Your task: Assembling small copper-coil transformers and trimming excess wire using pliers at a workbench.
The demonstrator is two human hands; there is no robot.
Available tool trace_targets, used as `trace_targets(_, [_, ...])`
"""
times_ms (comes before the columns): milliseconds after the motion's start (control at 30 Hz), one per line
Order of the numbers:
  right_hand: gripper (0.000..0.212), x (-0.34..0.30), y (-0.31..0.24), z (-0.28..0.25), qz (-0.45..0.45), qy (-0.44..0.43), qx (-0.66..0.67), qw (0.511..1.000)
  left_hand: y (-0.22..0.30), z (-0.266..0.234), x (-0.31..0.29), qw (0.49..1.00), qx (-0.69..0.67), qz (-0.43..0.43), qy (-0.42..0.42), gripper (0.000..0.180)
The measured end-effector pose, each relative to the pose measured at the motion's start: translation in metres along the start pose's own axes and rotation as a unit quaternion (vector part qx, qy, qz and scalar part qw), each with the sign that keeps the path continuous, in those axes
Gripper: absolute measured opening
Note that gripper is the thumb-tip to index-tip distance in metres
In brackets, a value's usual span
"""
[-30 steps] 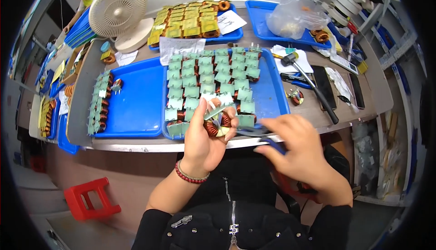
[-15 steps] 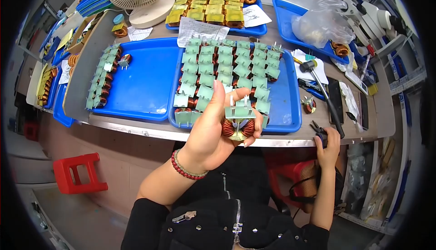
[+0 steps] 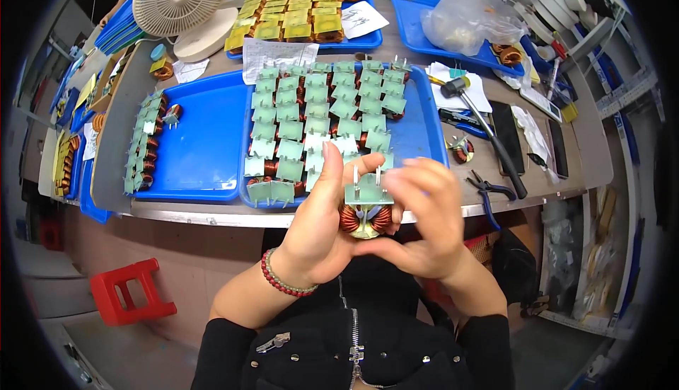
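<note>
My left hand (image 3: 315,231) is closed around a copper-wound toroidal coil (image 3: 366,221) and holds it upright above the table's front edge. A small green board (image 3: 369,189) with metal pins sits on top of the coil. My right hand (image 3: 431,220) is close on the coil's right side, thumb stretched out below and fingers curved above, apart from the thumb. Its fingertips are blurred beside the pins, and I cannot tell whether they touch. Black-and-blue pliers (image 3: 485,189) lie at the table edge, jaws spread, one handle over the rim.
Behind my hands, a blue tray (image 3: 423,121) holds rows of similar coils. Another blue tray (image 3: 205,156) has a column of them along its left side. At right lie a hammer (image 3: 488,128), a single coil (image 3: 461,150) and a phone (image 3: 507,135). A red stool (image 3: 131,292) stands lower left.
My right hand has let go of the pliers, leaving them on the table edge, and has come left to the coil. My left hand still holds the coil; the view has shifted somewhat.
</note>
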State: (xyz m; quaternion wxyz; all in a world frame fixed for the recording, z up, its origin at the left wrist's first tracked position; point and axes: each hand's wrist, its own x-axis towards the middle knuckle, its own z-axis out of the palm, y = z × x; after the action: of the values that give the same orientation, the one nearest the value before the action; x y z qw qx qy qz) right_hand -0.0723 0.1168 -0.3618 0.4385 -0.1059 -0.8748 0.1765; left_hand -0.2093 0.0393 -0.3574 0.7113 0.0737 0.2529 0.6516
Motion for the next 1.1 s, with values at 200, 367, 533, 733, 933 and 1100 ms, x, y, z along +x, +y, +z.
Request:
trace_targets(200, [0.049, -0.006, 0.003, 0.016, -0.041, 0.041, -0.023, 0.998, -0.01, -0.001, 0.001, 0.995, -0.008, 0.045, 0.091, 0.053])
trace_targets(367, [0.043, -0.016, 0.005, 0.018, -0.048, 0.076, -0.041, 0.995, -0.014, -0.001, 0.0, 0.997, 0.0, 0.048, 0.066, 0.045])
trace_targets(533, [0.07, -0.033, 0.033, -0.035, 0.047, 0.0, 0.029, 0.998, -0.016, -0.025, 0.004, 0.998, 0.053, 0.038, -0.021, 0.03])
trace_targets(733, [0.048, -0.082, 0.11, -0.126, 0.241, -0.025, -0.251, 0.937, 0.003, -0.023, 0.001, 0.999, -0.014, 0.025, 0.041, 0.03])
trace_targets(933, [0.063, -0.126, 0.092, -0.104, 0.273, -0.222, -0.3, 0.887, 0.006, -0.014, 0.004, 0.995, -0.032, -0.005, 0.095, 0.013])
trace_targets(1100, [0.05, -0.164, 0.093, -0.108, 0.192, -0.145, -0.336, 0.911, 0.003, -0.016, 0.01, 0.998, -0.039, -0.046, -0.01, 0.022])
